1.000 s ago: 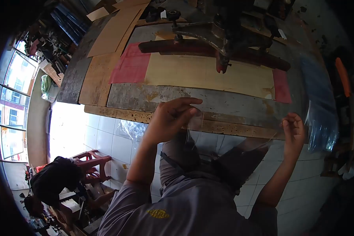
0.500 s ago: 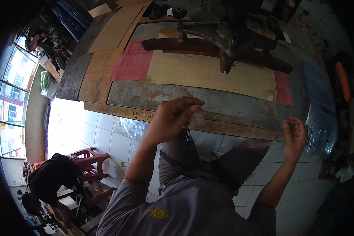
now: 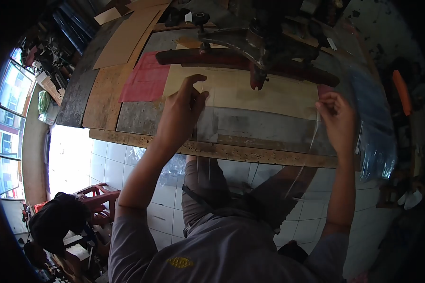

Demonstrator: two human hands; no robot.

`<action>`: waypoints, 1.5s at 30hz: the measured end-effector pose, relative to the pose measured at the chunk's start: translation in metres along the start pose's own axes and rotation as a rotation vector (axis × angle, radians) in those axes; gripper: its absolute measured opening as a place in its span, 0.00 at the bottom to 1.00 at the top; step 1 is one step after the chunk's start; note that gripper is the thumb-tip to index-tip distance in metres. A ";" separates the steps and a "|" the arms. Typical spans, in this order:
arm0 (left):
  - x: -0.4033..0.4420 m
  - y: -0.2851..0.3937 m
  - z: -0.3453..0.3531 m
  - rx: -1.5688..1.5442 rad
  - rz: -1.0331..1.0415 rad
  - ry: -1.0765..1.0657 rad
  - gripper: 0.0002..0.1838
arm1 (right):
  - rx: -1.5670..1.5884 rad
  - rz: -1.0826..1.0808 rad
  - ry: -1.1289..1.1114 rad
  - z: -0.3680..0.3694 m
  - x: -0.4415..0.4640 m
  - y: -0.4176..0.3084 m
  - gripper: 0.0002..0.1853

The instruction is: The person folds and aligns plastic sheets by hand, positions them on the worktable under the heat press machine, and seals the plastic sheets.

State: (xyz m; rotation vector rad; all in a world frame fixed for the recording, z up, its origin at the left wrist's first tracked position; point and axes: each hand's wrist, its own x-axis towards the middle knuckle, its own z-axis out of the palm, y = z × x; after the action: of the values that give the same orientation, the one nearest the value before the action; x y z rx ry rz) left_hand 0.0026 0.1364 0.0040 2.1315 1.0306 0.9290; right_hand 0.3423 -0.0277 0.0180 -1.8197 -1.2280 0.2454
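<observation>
A clear plastic sheet (image 3: pixel 264 137) spans the space between my hands, hanging over the near edge of the worktable and hard to make out against it. My left hand (image 3: pixel 185 106) holds its left side, with the index finger raised and curled above the thumb. At the right side, my right hand (image 3: pixel 336 115) pinches the sheet's edge between thumb and fingers. Beyond the hands lies a pale yellow strip (image 3: pixel 269 99) with a red piece (image 3: pixel 144 78) at its left end. Over the strip stands a dark metal press bar (image 3: pixel 212 59).
A stack of clear plastic sheets (image 3: pixel 377 127) hangs at the table's right side, near an orange object (image 3: pixel 402 92). Cardboard (image 3: pixel 127 42) lies at the far left. Another person (image 3: pixel 59 219) bends low at lower left, near a red stool (image 3: pixel 99 203).
Both hands have moved forward over the table, lifting the clear sheet with them. The left index finger has risen away from the thumb. My view has shifted slightly.
</observation>
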 end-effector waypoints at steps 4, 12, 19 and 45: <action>0.033 -0.041 0.008 0.216 0.265 -0.064 0.08 | -0.269 -0.057 -0.112 0.022 0.036 0.016 0.07; 0.059 -0.063 0.013 0.383 0.306 -0.234 0.13 | -0.375 -0.294 -0.028 0.046 0.045 0.024 0.04; 0.063 -0.067 0.015 0.506 0.406 -0.293 0.16 | -0.442 -0.375 0.005 0.057 0.040 0.040 0.03; 0.044 -0.048 0.016 0.349 0.137 -0.275 0.20 | -0.466 -0.312 -0.264 0.025 0.043 0.038 0.19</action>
State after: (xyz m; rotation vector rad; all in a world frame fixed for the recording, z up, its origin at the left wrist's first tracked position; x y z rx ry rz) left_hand 0.0153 0.1952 -0.0261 2.5591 0.9697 0.5194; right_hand 0.3737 0.0179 -0.0123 -1.9873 -1.8545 0.0195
